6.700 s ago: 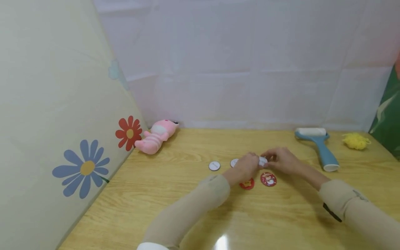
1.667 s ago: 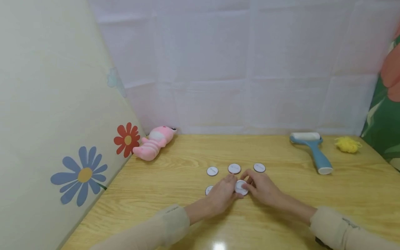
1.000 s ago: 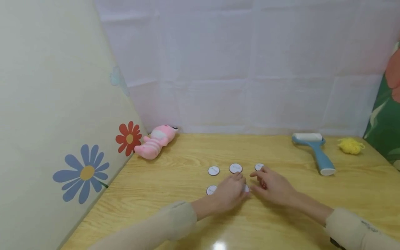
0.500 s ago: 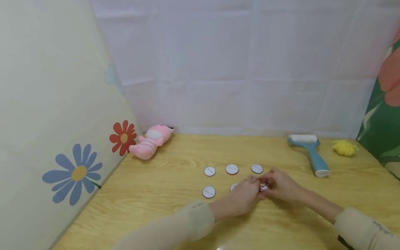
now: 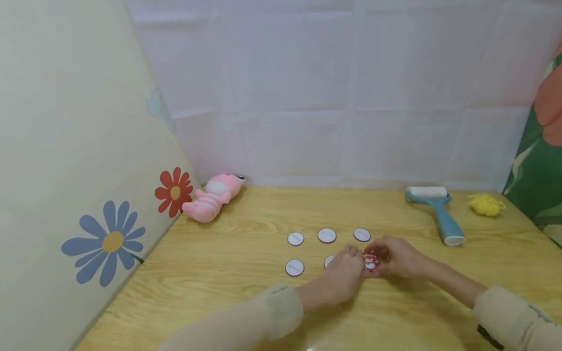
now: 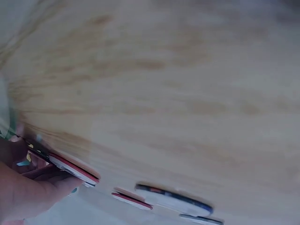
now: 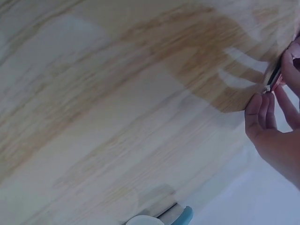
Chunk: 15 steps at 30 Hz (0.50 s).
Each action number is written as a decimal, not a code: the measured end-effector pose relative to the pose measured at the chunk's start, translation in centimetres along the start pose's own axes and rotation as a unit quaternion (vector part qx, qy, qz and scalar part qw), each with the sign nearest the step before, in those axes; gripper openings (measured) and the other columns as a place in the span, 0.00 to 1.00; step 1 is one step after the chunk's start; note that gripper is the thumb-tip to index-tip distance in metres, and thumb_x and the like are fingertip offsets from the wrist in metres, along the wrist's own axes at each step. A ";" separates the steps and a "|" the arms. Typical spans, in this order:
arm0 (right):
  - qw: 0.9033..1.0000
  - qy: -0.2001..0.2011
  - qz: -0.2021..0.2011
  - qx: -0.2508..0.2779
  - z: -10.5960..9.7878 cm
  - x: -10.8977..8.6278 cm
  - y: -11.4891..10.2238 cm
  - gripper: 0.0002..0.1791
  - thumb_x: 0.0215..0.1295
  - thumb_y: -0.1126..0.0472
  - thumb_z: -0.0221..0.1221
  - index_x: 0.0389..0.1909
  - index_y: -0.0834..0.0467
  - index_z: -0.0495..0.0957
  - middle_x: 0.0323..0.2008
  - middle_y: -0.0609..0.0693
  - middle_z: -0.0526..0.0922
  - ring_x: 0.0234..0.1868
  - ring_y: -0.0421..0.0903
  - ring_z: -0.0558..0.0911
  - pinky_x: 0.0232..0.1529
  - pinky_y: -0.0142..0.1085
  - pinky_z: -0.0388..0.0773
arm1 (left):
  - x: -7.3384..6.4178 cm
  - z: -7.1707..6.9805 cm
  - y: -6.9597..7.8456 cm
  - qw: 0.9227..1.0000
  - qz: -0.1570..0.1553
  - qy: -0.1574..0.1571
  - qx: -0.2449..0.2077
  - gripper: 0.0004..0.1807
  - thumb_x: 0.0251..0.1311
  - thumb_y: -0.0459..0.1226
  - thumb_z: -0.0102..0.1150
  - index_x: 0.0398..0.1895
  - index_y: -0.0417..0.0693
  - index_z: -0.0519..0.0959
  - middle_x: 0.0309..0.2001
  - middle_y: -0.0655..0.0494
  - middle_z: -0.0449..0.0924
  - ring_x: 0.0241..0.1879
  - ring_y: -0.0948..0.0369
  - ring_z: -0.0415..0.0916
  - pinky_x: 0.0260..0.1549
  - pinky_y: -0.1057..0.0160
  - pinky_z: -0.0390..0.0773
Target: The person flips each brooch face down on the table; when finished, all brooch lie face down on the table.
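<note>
In the head view, a small round badge (image 5: 371, 262) stands tilted between both hands, its red picture side showing. My left hand (image 5: 342, 275) holds its left edge, while the right hand (image 5: 403, 258) pinches it from the other side. In the right wrist view, thumb and fingers grip the badge's dark edge (image 7: 275, 75). White-faced badges lie flat on the table: a back row of a left one (image 5: 296, 238), a middle one (image 5: 327, 235) and a right one (image 5: 362, 234). In front lie another (image 5: 294, 267) and one partly hidden (image 5: 329, 261) behind my left hand.
A pink plush toy (image 5: 215, 197) lies at the back left, by the flower-patterned wall. At the back right are a blue-handled lint roller (image 5: 443, 217) and a yellow mesh puff (image 5: 486, 204). A white cloth (image 5: 281, 97) hangs behind the wood-grain table (image 5: 219, 292).
The front red-faced badges now lie white side up. Both hands have come down from the back row, then right from the front middle badge to the picture badge, which tilts slightly more into view.
</note>
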State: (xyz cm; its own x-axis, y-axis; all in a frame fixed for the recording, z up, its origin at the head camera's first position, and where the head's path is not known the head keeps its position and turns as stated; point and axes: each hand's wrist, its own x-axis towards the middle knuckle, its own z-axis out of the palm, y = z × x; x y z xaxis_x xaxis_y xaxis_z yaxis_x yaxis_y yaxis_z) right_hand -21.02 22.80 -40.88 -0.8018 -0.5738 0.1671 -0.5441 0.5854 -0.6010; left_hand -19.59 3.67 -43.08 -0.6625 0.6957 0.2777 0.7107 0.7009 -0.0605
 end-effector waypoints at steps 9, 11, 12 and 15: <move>0.998 -0.005 -0.042 -0.048 -0.7 -0.8 0.3 0.19 0.59 0.56 0.68 0.48 0.64 0.82 0.33 0.45 0.78 0.33 0.38 0.74 0.32 0.32 0.74 | 0.4 -0.4 0.1 0.996 0.011 -0.048 0.070 0.10 0.67 0.44 0.57 0.38 0.49 0.81 0.34 0.57 0.74 0.37 0.62 0.71 0.39 0.68 0.74; 0.996 0.003 -0.055 -0.070 -0.7 -0.9 0.4 0.15 0.64 0.57 0.63 0.48 0.62 0.83 0.33 0.44 0.78 0.32 0.36 0.73 0.30 0.31 0.73 | 0.4 -0.4 0.1 0.996 0.009 -0.057 0.075 0.10 0.68 0.45 0.55 0.38 0.50 0.81 0.33 0.58 0.73 0.36 0.63 0.70 0.38 0.69 0.74; 0.995 0.008 -0.059 -0.076 -0.6 -0.9 0.5 0.13 0.66 0.58 0.62 0.47 0.61 0.84 0.33 0.43 0.79 0.32 0.35 0.73 0.30 0.31 0.73 | 0.4 -0.4 0.1 0.995 0.004 -0.057 0.076 0.12 0.69 0.47 0.54 0.38 0.50 0.81 0.32 0.58 0.73 0.36 0.64 0.71 0.37 0.69 0.74; 0.993 0.031 -0.070 -0.091 -0.3 -0.8 0.6 0.10 0.68 0.62 0.59 0.44 0.61 0.85 0.31 0.42 0.80 0.30 0.33 0.73 0.29 0.31 0.73 | 0.5 -0.4 0.1 0.997 -0.011 -0.048 0.061 0.16 0.70 0.50 0.53 0.37 0.48 0.80 0.31 0.59 0.74 0.35 0.64 0.72 0.37 0.70 0.75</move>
State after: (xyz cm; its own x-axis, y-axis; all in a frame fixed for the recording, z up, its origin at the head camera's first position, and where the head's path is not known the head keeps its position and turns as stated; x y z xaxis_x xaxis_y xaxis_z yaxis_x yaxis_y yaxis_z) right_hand -20.77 23.80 -41.15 -0.7262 -0.6231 0.2905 -0.6819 0.5993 -0.4192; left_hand -19.78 3.98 -42.56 -0.7013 0.6876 0.1883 0.6655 0.7261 -0.1727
